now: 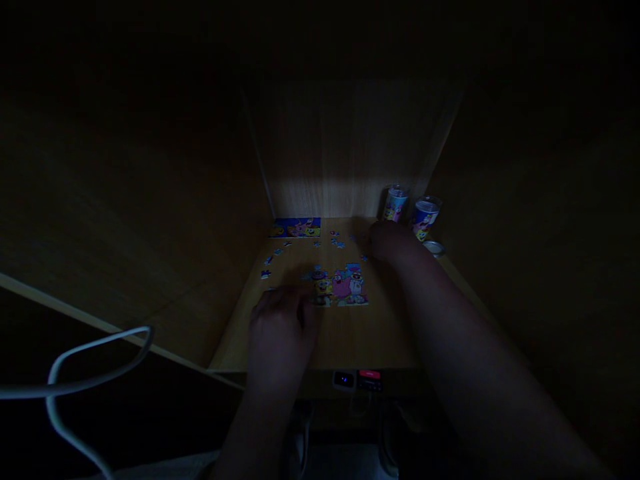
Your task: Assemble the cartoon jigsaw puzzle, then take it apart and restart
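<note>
The scene is very dark. A partly assembled cartoon jigsaw puzzle lies in the middle of a wooden desk. My left hand rests on the desk at the puzzle's left edge, fingers curled down near its pieces; what they hold is too dark to see. My right hand reaches far back, beside two cartoon-printed cups, with its fingers turned down toward the loose pieces. Its fingers are hidden in shadow.
A printed reference picture lies at the back left. Two printed cups and a round lid stand back right. Loose pieces dot the left side. Wooden walls close in both sides. A white cable loops at left.
</note>
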Demonstrator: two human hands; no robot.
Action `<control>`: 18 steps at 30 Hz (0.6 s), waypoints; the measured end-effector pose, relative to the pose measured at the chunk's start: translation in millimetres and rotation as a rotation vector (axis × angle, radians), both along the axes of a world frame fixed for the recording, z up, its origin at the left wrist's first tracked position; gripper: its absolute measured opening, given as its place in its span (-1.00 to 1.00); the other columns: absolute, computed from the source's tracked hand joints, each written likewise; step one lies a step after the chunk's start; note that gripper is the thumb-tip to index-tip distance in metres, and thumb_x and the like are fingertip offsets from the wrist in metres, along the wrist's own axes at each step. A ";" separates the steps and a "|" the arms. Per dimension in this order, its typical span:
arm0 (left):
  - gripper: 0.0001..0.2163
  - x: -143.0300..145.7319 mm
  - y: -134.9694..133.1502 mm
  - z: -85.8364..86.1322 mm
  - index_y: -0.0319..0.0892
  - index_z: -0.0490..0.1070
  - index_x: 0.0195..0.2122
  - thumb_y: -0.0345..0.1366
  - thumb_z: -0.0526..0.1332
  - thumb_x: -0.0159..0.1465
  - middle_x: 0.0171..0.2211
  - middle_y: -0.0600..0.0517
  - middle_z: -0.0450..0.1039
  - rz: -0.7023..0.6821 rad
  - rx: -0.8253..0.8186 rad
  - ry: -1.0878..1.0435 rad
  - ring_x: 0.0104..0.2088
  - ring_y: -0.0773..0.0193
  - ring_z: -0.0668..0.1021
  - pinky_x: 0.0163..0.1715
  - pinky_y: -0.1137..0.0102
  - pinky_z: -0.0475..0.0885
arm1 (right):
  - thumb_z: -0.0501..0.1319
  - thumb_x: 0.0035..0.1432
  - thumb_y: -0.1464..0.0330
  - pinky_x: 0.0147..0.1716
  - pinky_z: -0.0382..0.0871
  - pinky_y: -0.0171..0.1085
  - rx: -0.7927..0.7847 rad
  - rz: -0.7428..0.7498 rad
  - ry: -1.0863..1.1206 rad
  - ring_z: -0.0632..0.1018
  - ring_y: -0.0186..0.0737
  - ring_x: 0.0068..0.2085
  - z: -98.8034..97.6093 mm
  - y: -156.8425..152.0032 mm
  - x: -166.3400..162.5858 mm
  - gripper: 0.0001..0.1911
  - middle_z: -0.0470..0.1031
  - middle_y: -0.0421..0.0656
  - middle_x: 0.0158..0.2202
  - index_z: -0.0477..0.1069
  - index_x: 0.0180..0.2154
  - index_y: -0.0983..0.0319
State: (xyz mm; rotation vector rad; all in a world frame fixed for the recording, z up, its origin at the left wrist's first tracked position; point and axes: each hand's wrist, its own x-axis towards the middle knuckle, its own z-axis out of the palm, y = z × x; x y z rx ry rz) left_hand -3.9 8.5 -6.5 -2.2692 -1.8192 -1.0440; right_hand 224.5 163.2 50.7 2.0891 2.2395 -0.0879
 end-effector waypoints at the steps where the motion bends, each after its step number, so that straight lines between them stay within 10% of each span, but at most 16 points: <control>1: -0.83 -1.4 0.2 -0.3 -0.15 0.59 -0.18 -0.41 0.17 0.40 -0.19 -0.12 0.66 0.027 -0.002 -0.010 -0.12 -0.09 0.64 -0.05 0.01 0.55 | 0.14 0.46 0.32 0.17 0.49 -0.12 0.009 -0.016 -0.001 0.63 0.12 0.22 -0.7 0.7 1.3 -0.55 0.59 0.28 0.22 0.57 0.22 0.38; 18: -0.71 5.6 -4.2 6.2 -0.10 0.59 0.01 -0.51 0.27 0.32 0.06 -0.07 0.64 -0.346 -0.079 0.100 0.06 -0.06 0.62 0.16 -0.07 0.49 | 0.06 0.49 0.34 0.13 0.50 -0.14 0.024 -0.160 0.031 0.63 0.11 0.22 -2.2 1.0 3.8 -0.53 0.56 0.30 0.25 0.53 0.24 0.41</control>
